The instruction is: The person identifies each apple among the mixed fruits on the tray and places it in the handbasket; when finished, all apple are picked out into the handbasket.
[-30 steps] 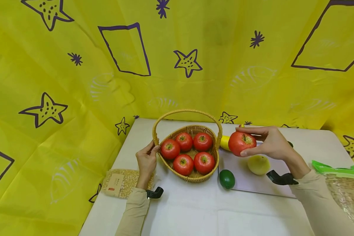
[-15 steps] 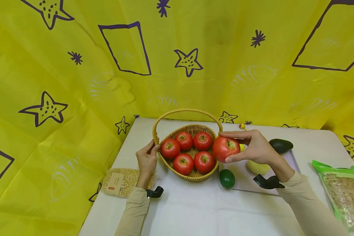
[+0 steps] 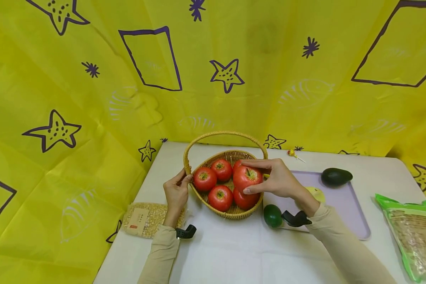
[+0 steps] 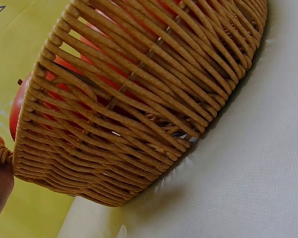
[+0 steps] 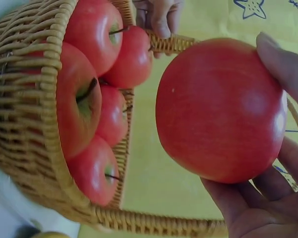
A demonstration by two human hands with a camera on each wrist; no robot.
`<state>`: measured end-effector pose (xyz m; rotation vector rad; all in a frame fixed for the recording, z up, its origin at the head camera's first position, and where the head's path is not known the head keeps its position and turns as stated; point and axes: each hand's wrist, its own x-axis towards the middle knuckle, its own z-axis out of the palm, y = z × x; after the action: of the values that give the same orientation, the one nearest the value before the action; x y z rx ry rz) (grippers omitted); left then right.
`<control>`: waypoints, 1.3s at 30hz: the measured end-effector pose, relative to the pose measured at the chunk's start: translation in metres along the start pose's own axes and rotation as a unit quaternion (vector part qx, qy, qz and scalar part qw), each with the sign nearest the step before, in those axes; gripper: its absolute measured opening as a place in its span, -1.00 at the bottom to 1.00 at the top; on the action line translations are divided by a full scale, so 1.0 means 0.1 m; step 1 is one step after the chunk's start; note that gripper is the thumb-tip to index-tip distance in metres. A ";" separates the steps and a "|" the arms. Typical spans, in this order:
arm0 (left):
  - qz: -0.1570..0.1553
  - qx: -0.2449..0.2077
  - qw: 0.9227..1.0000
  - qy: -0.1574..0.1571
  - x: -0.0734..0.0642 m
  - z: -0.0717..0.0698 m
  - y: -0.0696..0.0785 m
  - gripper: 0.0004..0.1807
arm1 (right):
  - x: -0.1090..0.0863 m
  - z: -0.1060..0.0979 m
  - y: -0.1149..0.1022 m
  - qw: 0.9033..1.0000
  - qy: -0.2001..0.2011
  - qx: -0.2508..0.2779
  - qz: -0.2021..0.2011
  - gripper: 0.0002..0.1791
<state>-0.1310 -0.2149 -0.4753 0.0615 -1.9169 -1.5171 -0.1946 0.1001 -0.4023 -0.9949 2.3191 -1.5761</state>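
Note:
A wicker basket (image 3: 234,216) with an arched handle stands on the table, several red apples (image 3: 220,198) lying inside it. At its left side my left hand (image 3: 176,194) pinches the foot of the handle; only a bit of this hand (image 4: 0,193) shows in the left wrist view. My right hand (image 3: 280,179) grips another apple (image 3: 247,177) between thumb and fingers, above the basket's right half. In the right wrist view that held apple (image 5: 221,111) is apart from the apples in the basket. It partly hides two of them in the head view.
Right of the basket lies a lilac tray (image 3: 355,213) with a dark avocado (image 3: 336,177) and a yellow fruit (image 3: 316,194). A green fruit (image 3: 272,215) sits by its near left corner. Bagged grains (image 3: 152,221), a lollipop (image 3: 293,154) and a green-edged bag (image 3: 411,236) lie around.
My right hand has carried the apple leftward from over the tray to over the basket, uncovering the avocado and the lollipop. The left hand and the basket have stayed in place.

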 end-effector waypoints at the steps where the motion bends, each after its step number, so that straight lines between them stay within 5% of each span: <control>1: -0.001 0.000 1.000 0.000 0.00 0.00 0.00 -0.65 | 0.03 0.03 0.01 1.000 0.001 -0.001 -0.002 -0.14; 17: 0.003 -0.006 1.000 0.003 0.00 0.01 0.01 -0.65 | 0.39 0.34 0.20 0.999 -0.008 -0.030 0.019 -0.13; 24: 0.009 -0.002 1.000 -0.002 0.02 -0.02 -0.35 -0.64 | 0.46 0.39 0.29 0.998 -0.017 -0.030 0.046 -0.12; 39: 0.010 -0.004 1.000 -0.005 0.01 -0.02 -0.35 -0.64 | 0.56 0.43 0.40 0.997 -0.033 -0.020 0.072 -0.13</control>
<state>-0.1435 -0.2283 -0.5050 0.0313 -1.9138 -1.5136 -0.2339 0.0424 -0.4432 -0.8543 2.3289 -1.4260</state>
